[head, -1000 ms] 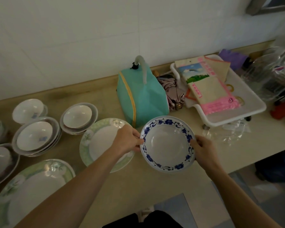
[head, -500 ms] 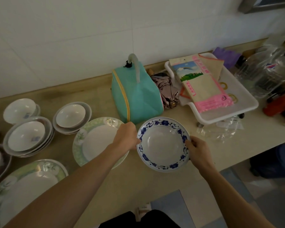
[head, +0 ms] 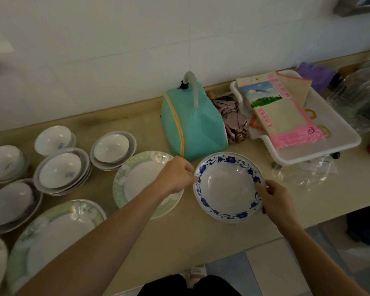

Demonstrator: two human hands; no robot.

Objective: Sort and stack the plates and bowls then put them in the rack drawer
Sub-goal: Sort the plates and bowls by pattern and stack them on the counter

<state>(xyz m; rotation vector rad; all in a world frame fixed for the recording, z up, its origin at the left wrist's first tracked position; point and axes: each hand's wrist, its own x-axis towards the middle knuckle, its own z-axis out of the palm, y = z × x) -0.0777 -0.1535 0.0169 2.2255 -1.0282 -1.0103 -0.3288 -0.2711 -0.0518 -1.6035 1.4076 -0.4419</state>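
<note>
Holding the blue-rimmed bowl [head: 228, 186] by its rim with both hands, we have it at the near part of the counter [head: 179, 238]; whether it rests there or hangs just above we cannot tell. Our left hand [head: 176, 175] pinches the left rim, fingers curled, and our right hand [head: 274, 202] grips the right rim, thumb over the edge. To the near left lies a large green-rimmed plate [head: 51, 238], and another green plate [head: 141, 184] sits just left of the bowl, partly under our left wrist. Beyond them stand stacks of white bowls [head: 61, 171], some nested in shallow dishes. Behind the bowl, a teal bag [head: 198, 130] stands near the wall, a bundled cloth [head: 233, 119] beside it, then a white tray [head: 329, 133] carrying a pink-edged packet [head: 280, 112].
</note>
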